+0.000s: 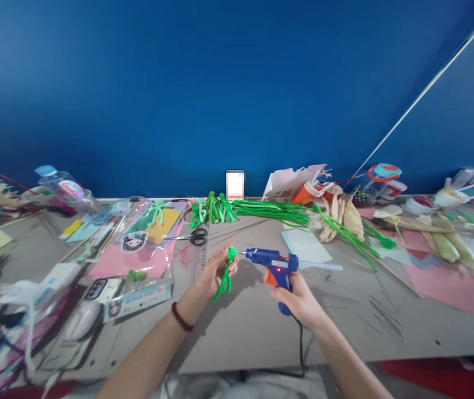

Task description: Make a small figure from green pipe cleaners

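Observation:
My left hand (216,272) is closed on a small green pipe-cleaner figure (231,255), its strands hanging below the fingers. My right hand (297,296) is wrapped round the grip of a blue glue gun (272,260) with an orange trigger. The gun points left, and its metal nozzle reaches the top of the figure; whether they touch is hard to tell. A clear glue stick (320,266) sticks out of the gun's back. Beyond my hands, several green pipe-cleaner figures (212,208) stand beside a bundle of green stems (272,209).
Black-handled scissors (198,237) and a ruler (201,255) lie left of centre. Further left are a pink sheet (112,261), a phone (106,289) and a bottle (65,185). Dried husks (351,219) and paper cups (305,192) stand back right. The gun's cord (302,349) hangs over the front edge.

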The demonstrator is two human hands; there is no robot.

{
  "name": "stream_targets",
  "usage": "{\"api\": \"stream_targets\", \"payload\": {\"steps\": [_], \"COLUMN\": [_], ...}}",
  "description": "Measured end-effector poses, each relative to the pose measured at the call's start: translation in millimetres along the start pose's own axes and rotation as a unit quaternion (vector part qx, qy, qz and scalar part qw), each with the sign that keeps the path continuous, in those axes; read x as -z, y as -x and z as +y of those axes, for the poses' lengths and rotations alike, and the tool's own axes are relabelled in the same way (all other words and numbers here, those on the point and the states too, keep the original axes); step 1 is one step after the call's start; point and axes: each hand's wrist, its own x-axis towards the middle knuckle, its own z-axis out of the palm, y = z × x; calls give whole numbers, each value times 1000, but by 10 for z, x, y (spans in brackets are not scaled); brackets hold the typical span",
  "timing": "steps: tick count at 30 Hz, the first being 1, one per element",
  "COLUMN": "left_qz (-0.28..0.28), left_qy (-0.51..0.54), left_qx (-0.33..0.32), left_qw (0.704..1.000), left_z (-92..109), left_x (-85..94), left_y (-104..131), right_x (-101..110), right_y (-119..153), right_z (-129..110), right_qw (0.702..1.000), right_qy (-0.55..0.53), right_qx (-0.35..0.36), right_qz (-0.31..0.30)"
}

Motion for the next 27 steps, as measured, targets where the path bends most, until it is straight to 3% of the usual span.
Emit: {"api": "stream_targets", "payload": {"steps": [27], "left_qz": [-6], "left_qy": [-7], "left_qx": [9], "left_qw": [1000], "left_z": [12], "left_x": [-22], "left_y": [14], "right_x": [-39], "right_y": [12], "right_z": [-25], "right_qw": [999], "right_qy": [28], "right_qx": [13], "right_qz": [-11]}}
